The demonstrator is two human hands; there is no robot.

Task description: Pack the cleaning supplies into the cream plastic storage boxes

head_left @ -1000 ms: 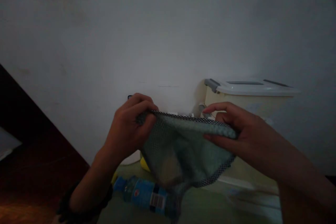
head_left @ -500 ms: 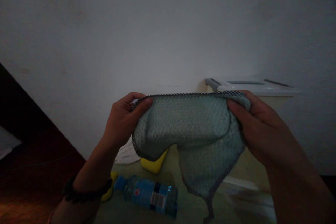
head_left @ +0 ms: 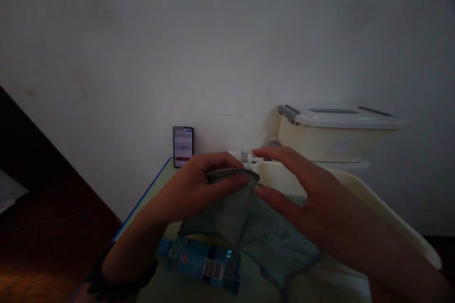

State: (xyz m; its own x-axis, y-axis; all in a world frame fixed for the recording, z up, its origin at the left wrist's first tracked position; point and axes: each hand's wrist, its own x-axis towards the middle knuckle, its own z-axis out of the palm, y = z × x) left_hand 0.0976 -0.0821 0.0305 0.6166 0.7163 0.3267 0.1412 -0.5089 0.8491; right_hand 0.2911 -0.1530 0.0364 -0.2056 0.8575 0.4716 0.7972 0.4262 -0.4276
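A grey-green cleaning cloth (head_left: 280,241) with a black-and-white checked edging hangs folded from my left hand (head_left: 199,187), whose thumb and fingers pinch its top edge. Just right of that fold, my right hand (head_left: 305,189) has its thumb and fingers apart, with nothing visibly gripped between them. The lower part of the cloth droops behind and below my right hand. Below my hands a blue-labelled plastic bottle (head_left: 202,262) lies on its side on the table, its cap toward the left.
A smartphone (head_left: 183,147) with a lit screen leans against the wall at the table's back left corner. At the right stand a lidded cream storage box (head_left: 320,139) and, in front of it, an open cream bin (head_left: 384,199). The table's blue edge (head_left: 142,201) runs down the left.
My hands have come together and lowered, folding the stretched cloth. My right hand has let go of its corner. The phone and the open bin now show.
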